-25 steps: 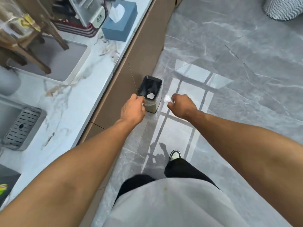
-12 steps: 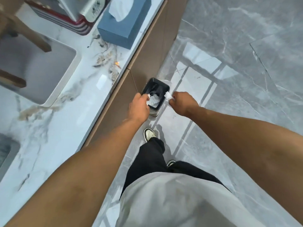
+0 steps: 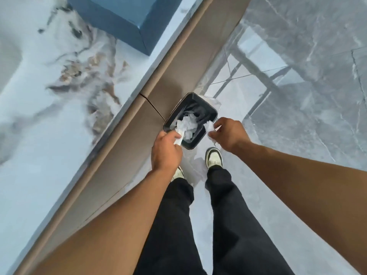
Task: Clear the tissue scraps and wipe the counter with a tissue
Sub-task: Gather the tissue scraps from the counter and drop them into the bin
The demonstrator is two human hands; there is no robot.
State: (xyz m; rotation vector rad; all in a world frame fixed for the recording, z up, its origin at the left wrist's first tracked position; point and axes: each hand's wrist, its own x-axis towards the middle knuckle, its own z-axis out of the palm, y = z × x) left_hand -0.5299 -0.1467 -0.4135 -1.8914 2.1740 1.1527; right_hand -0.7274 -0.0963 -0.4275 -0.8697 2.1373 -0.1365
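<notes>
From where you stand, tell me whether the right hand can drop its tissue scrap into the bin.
Probably yes. The right hand holds its tissue scrap right at the rim of the open bin, and nothing lies between them; the left hand is at the other side.

Glossy grey marble floor [image 3: 297, 46] beside tan cabinet fronts [image 3: 178, 72].

The table [image 3: 39, 155] runs along the left, with a tissue box [image 3: 117, 18] on it near its edge at the top. A bin [image 3: 208, 112] stands on the floor [image 3: 307, 96] right against the cabinet front [image 3: 139, 155] below the table edge. Tissue scraps [image 3: 188, 126] lie inside the bin. The left hand [image 3: 165, 153] is at the bin's near left corner, the right hand [image 3: 228, 133] just beside its right rim. Two shoes [image 3: 214, 157] stand on the floor just before the bin.
</notes>
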